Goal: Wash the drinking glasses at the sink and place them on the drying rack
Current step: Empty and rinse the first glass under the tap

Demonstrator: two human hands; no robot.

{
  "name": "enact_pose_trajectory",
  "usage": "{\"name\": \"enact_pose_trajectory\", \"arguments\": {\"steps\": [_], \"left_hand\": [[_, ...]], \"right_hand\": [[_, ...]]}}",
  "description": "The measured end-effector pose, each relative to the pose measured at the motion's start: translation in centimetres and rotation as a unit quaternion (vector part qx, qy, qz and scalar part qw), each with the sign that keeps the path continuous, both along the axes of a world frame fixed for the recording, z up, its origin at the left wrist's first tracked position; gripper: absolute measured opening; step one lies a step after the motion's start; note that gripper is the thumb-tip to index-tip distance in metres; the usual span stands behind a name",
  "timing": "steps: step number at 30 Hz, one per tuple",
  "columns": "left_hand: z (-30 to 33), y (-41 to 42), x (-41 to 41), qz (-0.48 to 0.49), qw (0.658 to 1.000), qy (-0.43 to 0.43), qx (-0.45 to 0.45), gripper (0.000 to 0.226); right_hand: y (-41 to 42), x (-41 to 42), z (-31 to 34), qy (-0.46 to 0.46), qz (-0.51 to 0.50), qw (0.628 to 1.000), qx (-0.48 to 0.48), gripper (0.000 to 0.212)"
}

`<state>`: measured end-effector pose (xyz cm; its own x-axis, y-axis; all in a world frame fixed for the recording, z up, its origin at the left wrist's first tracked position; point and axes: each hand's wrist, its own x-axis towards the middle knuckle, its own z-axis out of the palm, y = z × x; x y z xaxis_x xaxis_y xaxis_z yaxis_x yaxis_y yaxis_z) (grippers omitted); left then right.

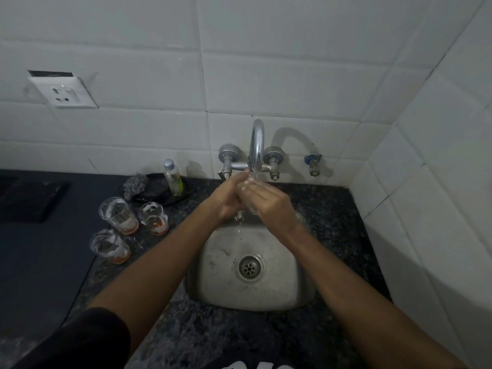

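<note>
Steel sink (266,294), small and rounded, sits sunk into a dark speckled stone table (332,209), with a round drain (249,268) in its floor. Both hands meet above the far end of the basin, right beneath the curved tap (257,145). The left hand (229,199) and the right hand (271,206) press in from either side of a clear drinking glass (249,186), their fingers (262,191) wrapped narrowly around it so that little of the glass shows. Water falls from the spout onto the glass and dribbles off below the hands into the sink.

Well to the left of the fingers, three more glasses stand upright on the table in a loose cluster: a tall soapy glass (118,215), a smaller glass (154,218) just beside it, and a nearer glass (110,247). All three carry white suds on their walls and an orange tint at the base.

Beyond them, near the wall, a dark dish (159,191) holds a steel scrubber (135,185) and a small bottle (173,179) with a grey cap. A white wall socket (64,93) is set in the tiles far up to the left. The drying rack cannot be seen.
</note>
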<state>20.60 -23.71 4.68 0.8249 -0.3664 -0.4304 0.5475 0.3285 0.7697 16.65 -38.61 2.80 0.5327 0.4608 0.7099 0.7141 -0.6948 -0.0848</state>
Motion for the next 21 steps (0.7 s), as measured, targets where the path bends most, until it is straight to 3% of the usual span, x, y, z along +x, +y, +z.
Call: {"name": "enact_pose_trajectory", "arguments": {"steps": [4, 8, 10, 12, 14, 19, 21], "left_hand": [[-0.7, 0.2, -0.3, 0.060, 0.997, -0.013, -0.054, 0.045], [-1.0, 0.0, -0.3, 0.036, 0.996, 0.041, -0.073, 0.053], [-1.0, -0.1, -0.1, 0.007, 0.998, 0.036, -0.047, 0.057], [-1.0, 0.0, -0.1, 0.013, 0.999, 0.019, -0.048, 0.051], [-1.2, 0.0, -0.3, 0.038, 0.997, 0.008, -0.073, 0.042], [-2.0, 0.2, -0.5, 0.056, 0.992, -0.031, -0.113, 0.035], [-2.4, 0.5, -0.2, 0.076, 0.988, -0.056, -0.118, 0.033]], "right_hand": [[1.0, -0.3, 0.8, 0.091, -0.056, 0.982, 0.154, 0.028], [0.7, -0.2, -0.1, -0.018, 0.020, 0.999, -0.025, 0.027], [0.5, 0.0, -0.4, -0.010, 0.023, 0.999, -0.024, 0.027], [1.1, -0.3, 0.2, 0.084, -0.016, 0.991, 0.100, 0.030], [1.9, -0.7, 1.4, 0.171, -0.078, 0.958, 0.215, 0.028], [1.6, -2.3, 2.7, 0.335, -0.083, 0.908, 0.237, 0.053], [0.7, -2.3, 2.8, 0.448, -0.060, 0.851, 0.267, 0.047]]}}
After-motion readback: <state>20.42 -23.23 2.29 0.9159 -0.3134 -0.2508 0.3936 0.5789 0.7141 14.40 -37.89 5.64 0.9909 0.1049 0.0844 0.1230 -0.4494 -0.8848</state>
